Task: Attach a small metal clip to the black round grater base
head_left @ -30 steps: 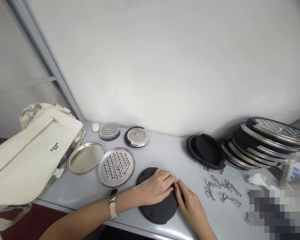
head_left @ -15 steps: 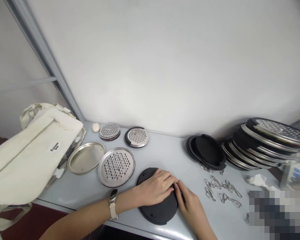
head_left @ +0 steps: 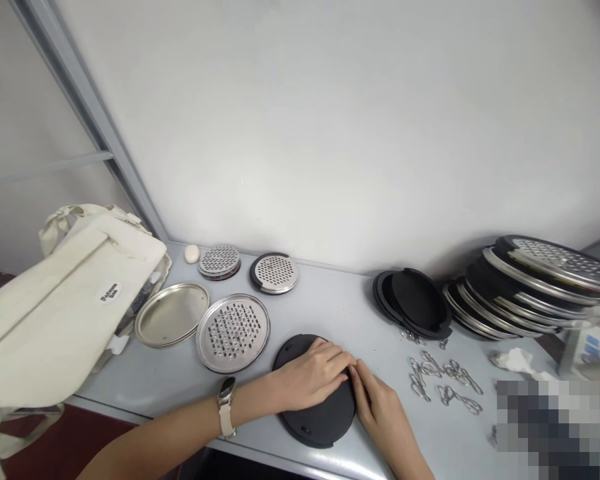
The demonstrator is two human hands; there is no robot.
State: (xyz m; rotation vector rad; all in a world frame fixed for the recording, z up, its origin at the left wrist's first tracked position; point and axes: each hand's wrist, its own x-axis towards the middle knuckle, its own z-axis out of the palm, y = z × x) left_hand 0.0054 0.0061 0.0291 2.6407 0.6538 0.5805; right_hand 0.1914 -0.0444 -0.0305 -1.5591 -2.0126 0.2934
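A round black plastic disc (head_left: 325, 420) lies on the table in front of me, small slots near its edge. My left hand (head_left: 315, 377) reaches across the top of it, its fingers curled over the far right rim. At that same rim, my right hand (head_left: 377, 400) grips with thumb and fingers, its fingertips meeting those of the left. Whatever small part may sit between the fingertips is hidden. Just left of the disc is a round metal grater plate (head_left: 233, 333). Bent wire clips (head_left: 445, 377) are scattered right of my right hand.
Plain metal discs (head_left: 173, 315) lie beside a cream bag (head_left: 80, 300). Smaller graters (head_left: 276, 273) and a pale round object (head_left: 192, 254) sit by the wall. Black discs (head_left: 415, 303) lean near a tall, tilted grater stack (head_left: 525, 287). Crumpled white tissue (head_left: 515, 360) lies far right.
Almost nothing differs. Both hands stay at the rim of the black disc, with only a very slight shift of the fingers.
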